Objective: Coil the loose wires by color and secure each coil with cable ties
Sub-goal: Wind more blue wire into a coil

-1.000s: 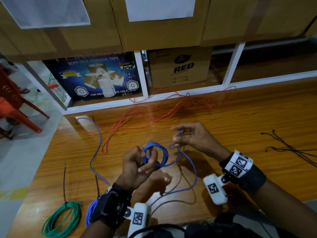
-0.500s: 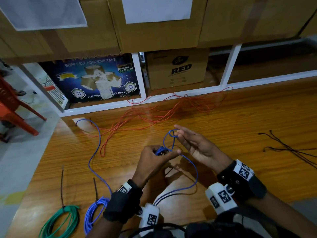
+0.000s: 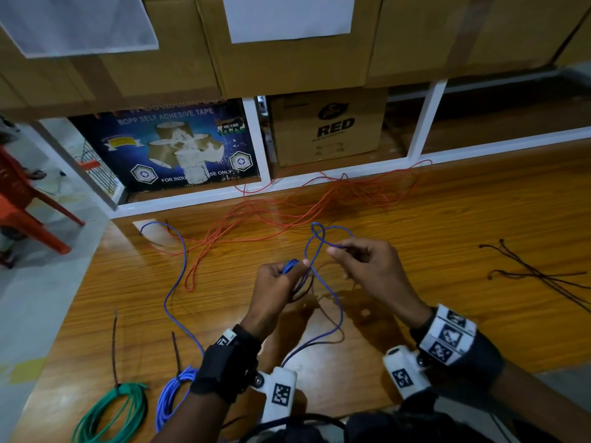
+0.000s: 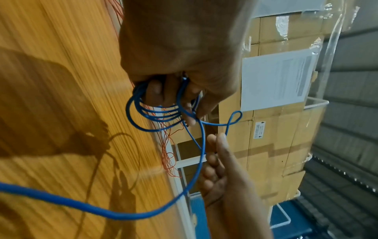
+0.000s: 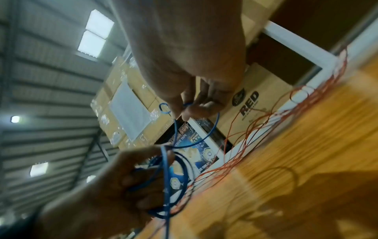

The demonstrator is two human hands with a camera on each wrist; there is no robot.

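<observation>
The left hand grips a small coil of blue wire, several turns bunched in its curled fingers above the counter. Just right of that coil, the right hand pinches the same wire between thumb and fingertips, and beyond the pinch the wire has crossed over itself into a small twisted loop.

That loop looks like the main risk: if the right hand pulls the next turn tight without undoing the twist, it could set as a kink or knot and the coil would not lie flat. The slack from the coil trails down toward the person and away to the left across the counter, so a quick pull might also drag it through the red wire, which lies tangled beyond the coil against the white shelf frame. The turns in the left hand look loosely held; a relaxed grip could let them spring apart before a tie goes on.

Left of the coil and nearer the person lie a finished green coil and another blue bundle, each with a dark tie tail standing up. Far to the right of the coil, thin dark ties lie on the counter, well out of the way. Cardboard boxes fill the shelf beyond
</observation>
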